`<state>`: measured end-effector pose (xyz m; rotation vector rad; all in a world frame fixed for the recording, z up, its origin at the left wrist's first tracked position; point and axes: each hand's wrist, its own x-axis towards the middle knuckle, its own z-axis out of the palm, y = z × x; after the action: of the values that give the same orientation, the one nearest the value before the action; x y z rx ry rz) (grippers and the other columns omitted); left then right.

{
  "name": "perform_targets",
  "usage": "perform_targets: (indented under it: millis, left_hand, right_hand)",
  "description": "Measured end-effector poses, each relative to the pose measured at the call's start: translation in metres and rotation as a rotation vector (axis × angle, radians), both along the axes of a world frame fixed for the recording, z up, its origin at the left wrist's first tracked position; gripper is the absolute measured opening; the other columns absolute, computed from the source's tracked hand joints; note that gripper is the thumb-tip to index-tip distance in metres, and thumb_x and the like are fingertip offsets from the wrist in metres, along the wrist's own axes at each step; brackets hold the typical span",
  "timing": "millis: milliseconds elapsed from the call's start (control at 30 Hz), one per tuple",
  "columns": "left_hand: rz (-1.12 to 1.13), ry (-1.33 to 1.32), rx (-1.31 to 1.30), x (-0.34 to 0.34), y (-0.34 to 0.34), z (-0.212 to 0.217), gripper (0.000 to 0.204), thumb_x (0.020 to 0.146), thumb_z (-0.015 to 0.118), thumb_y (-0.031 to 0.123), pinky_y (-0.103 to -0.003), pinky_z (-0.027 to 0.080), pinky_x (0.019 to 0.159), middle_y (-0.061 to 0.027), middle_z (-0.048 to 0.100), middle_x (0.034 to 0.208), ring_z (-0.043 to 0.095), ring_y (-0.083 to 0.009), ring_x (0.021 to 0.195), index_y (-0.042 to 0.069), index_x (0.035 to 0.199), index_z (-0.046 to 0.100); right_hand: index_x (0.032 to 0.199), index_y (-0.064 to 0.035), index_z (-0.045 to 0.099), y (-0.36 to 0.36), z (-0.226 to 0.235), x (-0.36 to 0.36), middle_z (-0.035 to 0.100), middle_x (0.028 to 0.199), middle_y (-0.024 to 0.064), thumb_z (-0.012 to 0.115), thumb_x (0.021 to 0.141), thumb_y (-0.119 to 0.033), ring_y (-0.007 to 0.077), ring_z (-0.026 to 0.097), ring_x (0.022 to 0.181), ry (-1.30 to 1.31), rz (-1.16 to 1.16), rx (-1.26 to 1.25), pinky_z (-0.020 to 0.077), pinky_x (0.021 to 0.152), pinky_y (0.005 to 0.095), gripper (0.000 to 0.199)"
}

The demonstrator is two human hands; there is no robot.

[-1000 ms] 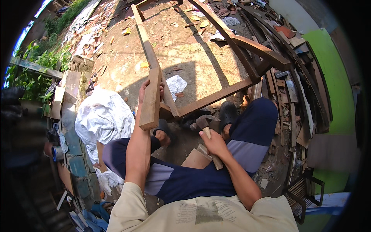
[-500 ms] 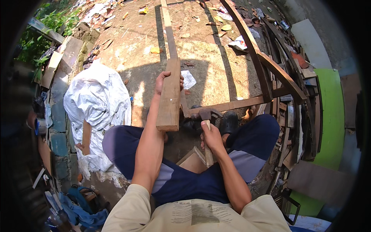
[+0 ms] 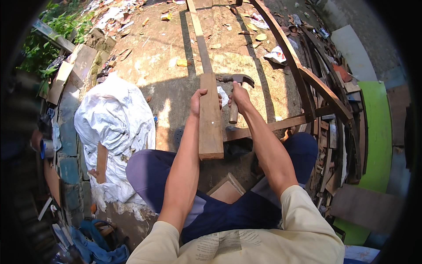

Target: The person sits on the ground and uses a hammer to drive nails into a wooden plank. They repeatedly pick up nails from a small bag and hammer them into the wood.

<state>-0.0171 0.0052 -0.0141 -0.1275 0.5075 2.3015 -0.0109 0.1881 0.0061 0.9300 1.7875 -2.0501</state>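
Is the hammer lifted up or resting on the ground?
Lifted: the right hand grips the hammer by its handle, head up beside the wooden board.

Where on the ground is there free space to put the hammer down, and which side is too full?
Bare dirt lies between the white plastic sheet and the long wooden plank held by the left hand. More lies beyond the claw hammer in the right hand, before the curved wooden frame. The scrap wood pile on the right is crowded.

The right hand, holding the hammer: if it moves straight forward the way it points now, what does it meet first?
Judging from one view, the right hand would probably bring the hammer head toward the long thin wooden strip or the dirt ground beyond; depth is unclear.
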Motion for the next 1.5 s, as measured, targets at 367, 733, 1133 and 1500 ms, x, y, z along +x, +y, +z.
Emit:
perform_targets:
  millis: [367,733,1133,1500]
  left_hand:
    - [-0.005,-0.009,-0.067,0.003,-0.001,0.007,0.058,0.086,0.049,0.04,-0.042,0.057,0.077,-0.0217,0.066,0.089,0.067,-0.032,0.076,-0.013,0.109,0.057]
    - [-0.085,-0.083,0.133,0.002,-0.009,0.005,0.062,0.085,0.056,0.034,-0.041,0.055,0.084,-0.0227,0.061,0.096,0.064,-0.0333,0.089,-0.019,0.118,0.048]
    - [-0.028,-0.114,0.03,0.001,-0.006,0.009,0.062,0.088,0.049,0.038,-0.042,0.057,0.08,-0.0257,0.066,0.096,0.067,-0.0345,0.08,-0.019,0.114,0.053]
    - [-0.049,-0.085,-0.345,0.014,-0.009,0.041,0.075,0.099,0.04,0.054,-0.041,0.057,0.076,-0.0247,0.059,0.122,0.067,-0.0313,0.091,-0.006,0.143,0.037]
  right_hand:
    - [0.091,0.0006,0.053,0.006,0.007,0.008,0.054,0.064,0.0086,0.049,0.101,-0.043,0.0199,0.054,0.041,0.069,0.231,0.116,0.0457,0.039,0.0372,0.045]
    - [0.092,0.0035,0.053,-0.006,0.023,0.013,0.056,0.068,0.012,0.044,0.102,-0.043,0.0232,0.059,0.047,0.09,0.022,0.016,0.0498,0.041,0.0406,0.048]
    - [0.086,0.0045,0.054,0.004,0.026,-0.002,0.056,0.066,0.0118,0.044,0.102,-0.041,0.0237,0.059,0.045,0.129,0.166,0.066,0.0485,0.042,0.0396,0.049]
    - [0.088,0.0047,0.056,0.052,0.097,0.073,0.055,0.064,0.0091,0.047,0.102,-0.045,0.0229,0.059,0.046,0.03,0.332,0.246,0.0488,0.043,0.0377,0.053]
